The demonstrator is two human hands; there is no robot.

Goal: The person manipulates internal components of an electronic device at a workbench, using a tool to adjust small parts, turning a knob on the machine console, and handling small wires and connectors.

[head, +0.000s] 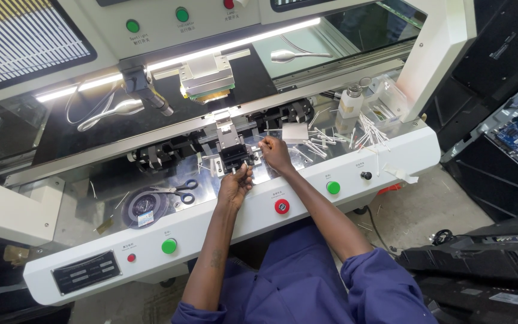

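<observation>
My left hand rests on the shiny metal deck of a white bench machine, with its fingers pinched on a thin white swab stick held against a small black clamp block. My right hand is curled just right of that block, with its fingertips at the block's edge; whether it holds anything is hidden. Above the block hangs a square metal press head.
Black-handled scissors and a round tape roll lie left on the deck. Several white swabs, a white pad and a small white bottle sit right. Green buttons and a red button line the front panel.
</observation>
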